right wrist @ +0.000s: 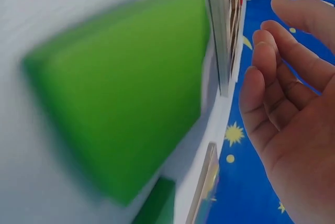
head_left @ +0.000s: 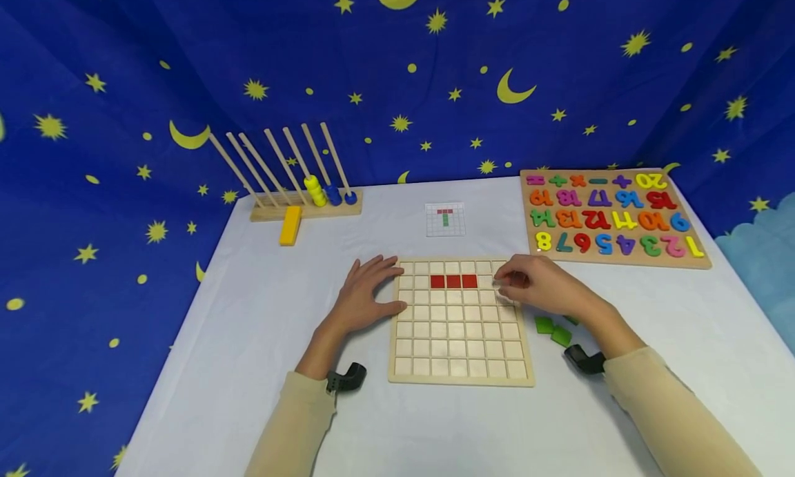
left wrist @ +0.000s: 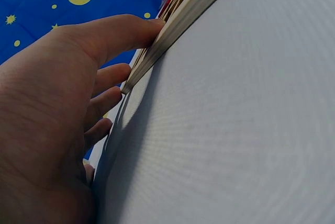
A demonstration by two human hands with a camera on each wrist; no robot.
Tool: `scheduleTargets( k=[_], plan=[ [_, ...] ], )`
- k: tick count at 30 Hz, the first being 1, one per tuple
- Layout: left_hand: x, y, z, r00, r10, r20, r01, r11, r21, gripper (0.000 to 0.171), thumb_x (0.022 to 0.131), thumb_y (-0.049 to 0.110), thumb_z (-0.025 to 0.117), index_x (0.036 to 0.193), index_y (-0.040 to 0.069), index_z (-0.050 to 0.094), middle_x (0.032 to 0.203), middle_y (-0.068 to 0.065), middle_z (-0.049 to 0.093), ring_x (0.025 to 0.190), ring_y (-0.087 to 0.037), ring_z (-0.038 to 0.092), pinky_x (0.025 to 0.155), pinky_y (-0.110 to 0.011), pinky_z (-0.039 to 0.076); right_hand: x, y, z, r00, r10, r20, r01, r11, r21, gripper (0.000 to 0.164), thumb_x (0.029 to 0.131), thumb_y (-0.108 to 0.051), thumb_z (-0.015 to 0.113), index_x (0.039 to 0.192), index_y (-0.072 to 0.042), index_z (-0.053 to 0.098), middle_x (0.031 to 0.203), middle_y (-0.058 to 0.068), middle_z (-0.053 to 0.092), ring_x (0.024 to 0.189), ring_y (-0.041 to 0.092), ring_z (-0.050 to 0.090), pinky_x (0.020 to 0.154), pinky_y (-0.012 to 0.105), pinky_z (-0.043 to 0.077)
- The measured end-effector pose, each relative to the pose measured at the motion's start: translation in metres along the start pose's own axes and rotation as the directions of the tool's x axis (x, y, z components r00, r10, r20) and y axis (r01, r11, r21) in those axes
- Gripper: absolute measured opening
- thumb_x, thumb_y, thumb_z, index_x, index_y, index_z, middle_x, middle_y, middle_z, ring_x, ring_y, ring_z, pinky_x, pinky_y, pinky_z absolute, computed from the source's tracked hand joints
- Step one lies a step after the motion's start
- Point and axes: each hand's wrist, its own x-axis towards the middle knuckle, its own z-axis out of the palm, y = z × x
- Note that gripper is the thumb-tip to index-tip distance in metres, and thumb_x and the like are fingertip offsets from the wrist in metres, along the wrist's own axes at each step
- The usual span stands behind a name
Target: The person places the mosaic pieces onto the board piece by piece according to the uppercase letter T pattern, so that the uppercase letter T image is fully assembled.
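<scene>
A wooden grid board (head_left: 459,382) lies on the white table. Three red square tiles (head_left: 454,281) sit side by side in its second row from the top. My left hand (head_left: 363,297) rests at the board's left edge with fingers spread. In the left wrist view the thumb touches the board's rim (left wrist: 178,28). Over the board's upper right part hovers my right hand (head_left: 543,282), its fingers loosely bent. The right wrist view shows a gap between thumb and fingers, with nothing held. Several green tiles (head_left: 561,336) lie right of the board, partly below the right forearm.
Behind the board lies a small pattern card (head_left: 445,219) with a red and green T. At back left stands a peg abacus (head_left: 306,212) with yellow and blue beads, a yellow block (head_left: 290,226) leaning at its base. A number puzzle board (head_left: 615,254) is at back right.
</scene>
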Motion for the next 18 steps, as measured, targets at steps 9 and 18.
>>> scheduleTargets(
  k=[9, 18],
  plan=[
    [0.000, -0.001, 0.002, 1.000, 0.004, -0.003, -0.004, 1.000, 0.008, 0.066, 0.080, 0.053, 0.072, 0.135, 0.021, 0.056, 0.150, 0.004, 0.039, 0.141, -0.021, 0.024, 0.116, -0.049, 0.001, -0.019, 0.005, -0.002, 1.000, 0.021, 0.009, -0.021, 1.000, -0.016, 0.018, 0.087, -0.019, 0.073, 0.104, -0.012, 0.070, 0.087, -0.007, 0.061, 0.077, 0.015, 0.054, 0.065, 0.026, 0.050],
    [0.000, -0.002, 0.003, 1.000, -0.010, 0.003, 0.010, 1.000, 0.011, 0.066, 0.080, 0.054, 0.072, 0.135, 0.023, 0.056, 0.150, 0.006, 0.038, 0.142, -0.019, 0.023, 0.116, -0.046, 0.000, -0.032, 0.008, -0.003, 0.998, 0.066, 0.007, -0.066, 0.998, -0.010, 0.020, 0.087, -0.019, 0.073, 0.105, -0.014, 0.069, 0.090, -0.006, 0.061, 0.079, 0.015, 0.054, 0.067, 0.027, 0.050]
  ],
)
